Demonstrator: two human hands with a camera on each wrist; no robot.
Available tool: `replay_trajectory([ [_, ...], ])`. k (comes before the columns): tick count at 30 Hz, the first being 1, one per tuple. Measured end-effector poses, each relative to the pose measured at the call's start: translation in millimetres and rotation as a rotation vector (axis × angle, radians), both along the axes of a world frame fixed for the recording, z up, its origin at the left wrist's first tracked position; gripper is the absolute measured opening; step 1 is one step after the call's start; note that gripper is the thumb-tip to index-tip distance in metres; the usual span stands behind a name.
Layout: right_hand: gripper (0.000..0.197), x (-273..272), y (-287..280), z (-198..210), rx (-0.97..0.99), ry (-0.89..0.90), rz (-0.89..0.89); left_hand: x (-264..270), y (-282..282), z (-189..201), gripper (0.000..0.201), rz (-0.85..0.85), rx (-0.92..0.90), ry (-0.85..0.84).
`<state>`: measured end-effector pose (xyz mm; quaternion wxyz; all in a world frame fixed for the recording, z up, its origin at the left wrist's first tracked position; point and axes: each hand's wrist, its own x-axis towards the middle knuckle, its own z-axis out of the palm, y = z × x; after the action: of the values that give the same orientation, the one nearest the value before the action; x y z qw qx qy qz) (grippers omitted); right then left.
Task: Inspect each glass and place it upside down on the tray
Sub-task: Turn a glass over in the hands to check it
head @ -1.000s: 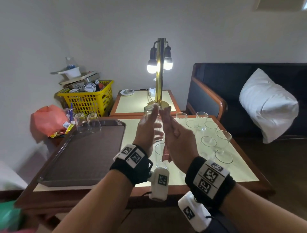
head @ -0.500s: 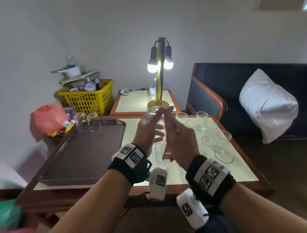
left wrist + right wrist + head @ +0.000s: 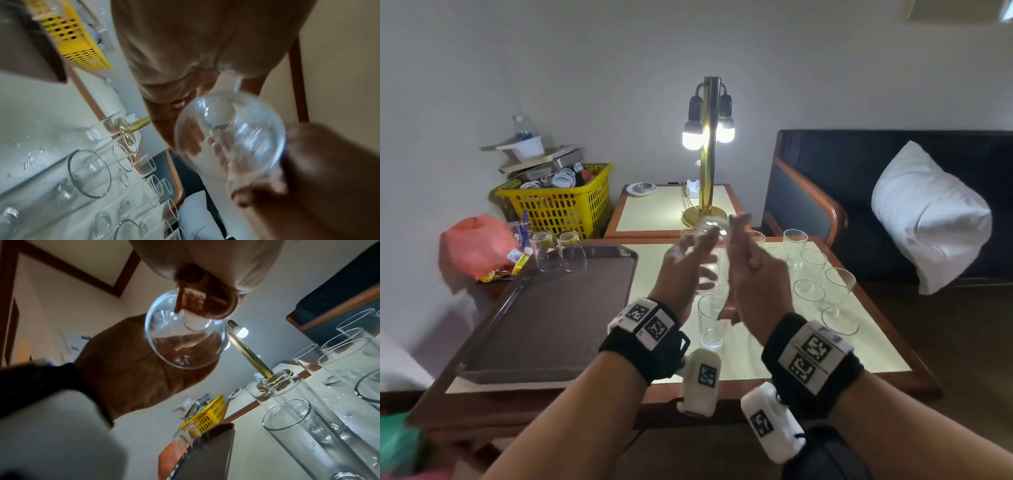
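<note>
Above the table's middle, both hands hold one clear glass (image 3: pixel 710 253) between them. My left hand (image 3: pixel 681 270) curls its fingers round the left side, and my right hand (image 3: pixel 753 277) grips the right side with fingers pointing up. The glass (image 3: pixel 230 134) is tilted, mouth toward the wrists and base toward the fingertips; it also shows against the left palm (image 3: pixel 127 369) as the glass (image 3: pixel 185 337). The brown tray (image 3: pixel 544 325) lies on the table's left half. Two glasses (image 3: pixel 546 251) (image 3: pixel 571 250) stand upside down at its far corner. Several upright glasses (image 3: pixel 808 291) stand on the right half, one glass (image 3: pixel 710 322) just below the hands.
A lit brass lamp (image 3: pixel 709 154) stands on a side table behind. A yellow basket (image 3: pixel 558 202) and an orange bag (image 3: pixel 476 246) sit beyond the tray's far left. A dark sofa with a white pillow (image 3: pixel 928 219) is to the right. Water drops dot the tabletop (image 3: pixel 30 159).
The glass has turned between my hands, from rim up to base up. Both hands have stayed raised at the same spot over the table.
</note>
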<state>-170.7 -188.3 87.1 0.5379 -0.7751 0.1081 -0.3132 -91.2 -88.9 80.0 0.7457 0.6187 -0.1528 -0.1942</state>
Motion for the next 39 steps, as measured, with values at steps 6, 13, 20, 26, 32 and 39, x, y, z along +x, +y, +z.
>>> replay_trajectory([
  [6,0.042,3.8,-7.5,6.4,0.011,-0.016,-0.038,-0.4,2.3,2.4,0.053,-0.112,0.045,-0.006],
  [13,0.046,2.4,-3.2,1.9,0.106,0.042,-0.019,-0.4,1.8,3.1,0.044,-0.158,0.063,0.024],
  [20,0.052,-1.1,2.7,5.0,0.113,0.061,0.019,6.9,5.2,10.5,0.041,-0.171,0.036,0.052],
  [26,0.049,-2.0,11.4,0.0,0.04,0.048,0.047,8.4,2.9,9.3,0.06,-0.039,0.002,-0.019],
  [32,0.035,-1.8,5.0,1.3,0.044,0.006,0.008,4.2,0.9,2.8,0.057,0.004,-0.013,-0.049],
  [39,0.047,5.7,-3.4,-4.2,0.044,0.009,-0.059,3.4,0.6,-0.9,0.064,-0.103,0.077,-0.053],
])
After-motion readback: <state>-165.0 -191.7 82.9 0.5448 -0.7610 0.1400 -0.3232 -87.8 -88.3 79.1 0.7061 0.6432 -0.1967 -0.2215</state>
